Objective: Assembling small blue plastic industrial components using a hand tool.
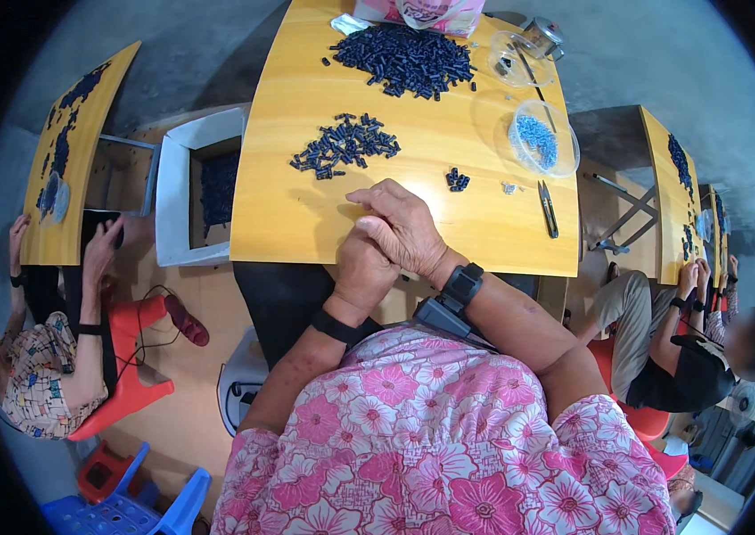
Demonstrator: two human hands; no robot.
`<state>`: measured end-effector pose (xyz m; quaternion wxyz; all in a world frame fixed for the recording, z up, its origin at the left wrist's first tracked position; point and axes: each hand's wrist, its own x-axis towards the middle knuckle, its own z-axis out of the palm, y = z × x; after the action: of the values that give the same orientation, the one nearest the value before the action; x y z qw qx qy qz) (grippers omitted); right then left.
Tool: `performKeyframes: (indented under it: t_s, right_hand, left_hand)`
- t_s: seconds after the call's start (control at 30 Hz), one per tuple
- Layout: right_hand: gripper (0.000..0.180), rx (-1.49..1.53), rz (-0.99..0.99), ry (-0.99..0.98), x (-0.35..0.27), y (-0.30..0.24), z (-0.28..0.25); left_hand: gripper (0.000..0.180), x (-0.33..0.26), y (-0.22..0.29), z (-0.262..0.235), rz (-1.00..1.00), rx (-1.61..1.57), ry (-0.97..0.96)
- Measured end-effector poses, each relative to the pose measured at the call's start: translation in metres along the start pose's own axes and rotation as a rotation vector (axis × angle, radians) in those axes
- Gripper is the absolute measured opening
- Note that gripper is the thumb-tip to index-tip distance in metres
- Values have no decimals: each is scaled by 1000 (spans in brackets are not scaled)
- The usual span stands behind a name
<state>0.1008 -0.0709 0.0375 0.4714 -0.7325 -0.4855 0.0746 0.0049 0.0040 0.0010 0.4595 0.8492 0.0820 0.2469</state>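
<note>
My left hand point(363, 270) and my right hand point(402, 225) are clasped together over the front edge of the yellow table point(297, 223). The left thumb lies across the right hand, and the right fingers are curled toward the left; most of the left fingers are hidden. No object shows between them. Just beyond the hands lies a loose pile of small dark blue cylindrical pieces point(342, 144). A small cluster of the same pieces point(457, 180) sits to the right, near black thread snips point(548, 210).
A large heap of dark pieces point(402, 59) lies farther back before a pink bag point(449, 16). At right stand a clear tub of light blue bits point(536, 143), another clear tub point(513, 64) and a metal cup point(542, 37). A white box point(176, 201) stands at left. People work at side tables.
</note>
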Motion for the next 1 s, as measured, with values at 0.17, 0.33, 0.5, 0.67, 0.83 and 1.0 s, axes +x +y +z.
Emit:
performKeyframes:
  t_s: [0.17, 0.33, 0.5, 0.67, 0.83, 1.0]
  right_hand:
    - [43, 10, 14, -42, -1, 2, 0]
    - [47, 5, -52, -37, 1, 7, 4]
    - [51, 5, -19, -69, 3, 7, 3]
    - [57, 2, 3, -74, 3, 10, 4]
    - [62, -9, 1, -76, 3, 10, 5]
    - [62, -2, 25, -96, 3, 8, 5]
  left_hand:
    - [29, -2, 1, 3, -127, -58, -21]
    - [32, -1, 4, 2, -131, -50, -11]
    - [30, -1, -1, 4, -87, -54, 29]
    - [29, 1, 3, 3, -191, -71, -30]
    - [29, 2, 5, 2, -236, -102, -44]
    - [29, 0, 3, 2, -204, -77, -36]
